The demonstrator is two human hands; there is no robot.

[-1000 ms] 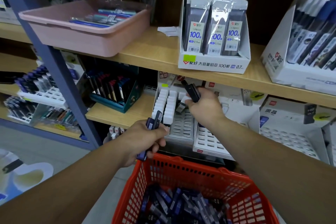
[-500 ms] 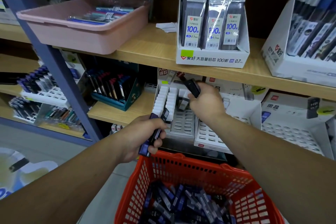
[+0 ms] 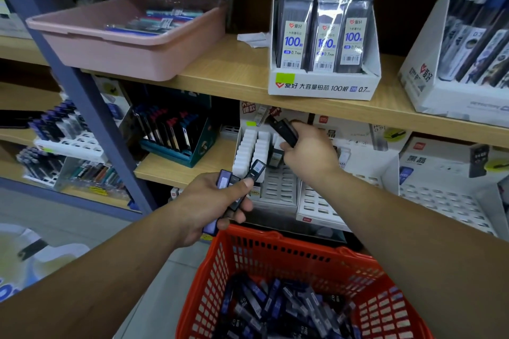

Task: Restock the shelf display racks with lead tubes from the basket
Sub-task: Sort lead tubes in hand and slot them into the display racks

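Observation:
My right hand [image 3: 308, 153] grips one dark lead tube [image 3: 283, 129], tilted, above the back rows of a white slotted display rack [image 3: 278, 187] on the lower shelf. Two rows of white-capped tubes [image 3: 253, 146] stand at the rack's left side. My left hand [image 3: 212, 203] holds a small bundle of dark and blue lead tubes [image 3: 239, 187] in front of the rack, above the rim of a red plastic basket [image 3: 275, 248]. Many more lead tubes [image 3: 275, 308] lie loose in the basket.
A second white rack [image 3: 322, 209] and a third [image 3: 446, 203] stand to the right with bare slots. The upper wooden shelf [image 3: 234, 74] carries a pink tray [image 3: 132, 44] and a box of 100-piece lead packs [image 3: 325, 36]. A blue upright post [image 3: 91, 107] stands left.
My right hand with its tube has stayed over the rack's back rows, shifting only slightly. My left hand has fanned its tubes out and risen a little toward the rack.

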